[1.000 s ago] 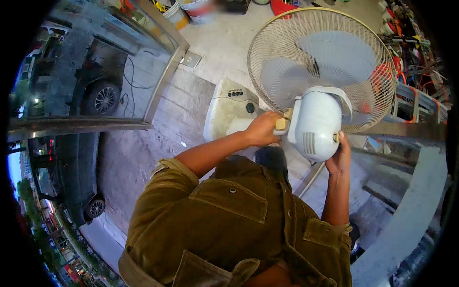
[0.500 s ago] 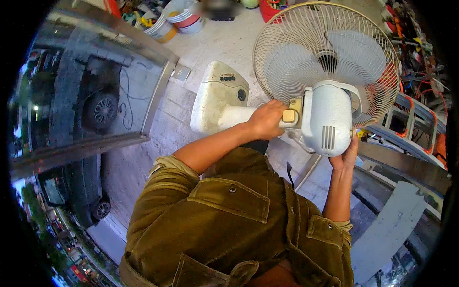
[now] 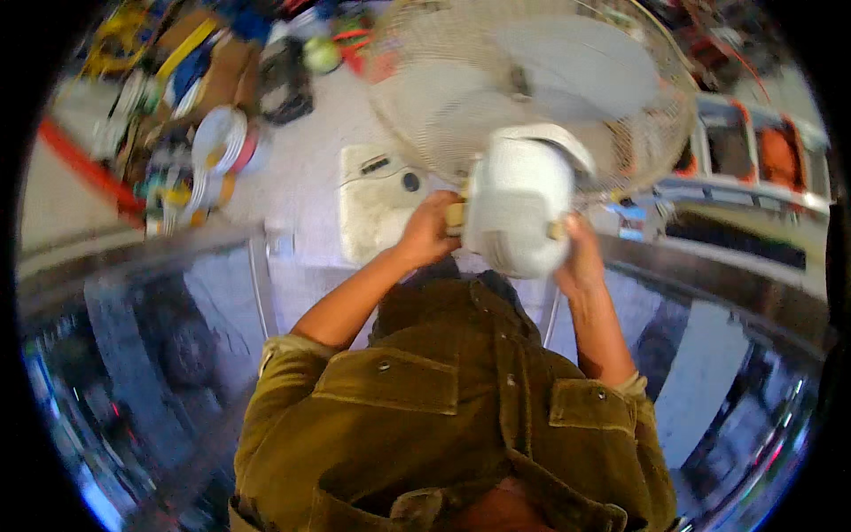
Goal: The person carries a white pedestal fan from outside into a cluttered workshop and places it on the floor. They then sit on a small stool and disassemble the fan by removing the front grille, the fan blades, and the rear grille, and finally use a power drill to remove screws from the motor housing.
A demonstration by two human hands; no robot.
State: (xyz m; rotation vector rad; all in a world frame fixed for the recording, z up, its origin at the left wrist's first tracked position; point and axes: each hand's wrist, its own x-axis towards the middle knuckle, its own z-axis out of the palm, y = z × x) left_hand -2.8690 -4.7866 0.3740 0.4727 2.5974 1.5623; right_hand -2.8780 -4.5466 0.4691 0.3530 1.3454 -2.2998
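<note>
Between my two hands is a pale electric fan, its rounded motor housing toward me. The round wire cage with light grey blades faces away. My left hand is closed around the neck just beside the housing, near a yellowish knob. Fingers of my right hand grip the right side of the housing, partly hidden behind it. The cream base with buttons and a dark dial shows beyond my left wrist. Motion blurs the picture.
White buckets and piled clutter stand at the far left. A dark object lies on the floor beside a green ball-like thing. A metal ladder with orange cord lies at the right. Glass door panels flank me.
My view has turned, bringing in more of the left clutter and the right door panel. Both hands and the fan have shifted left in the picture, still held.
</note>
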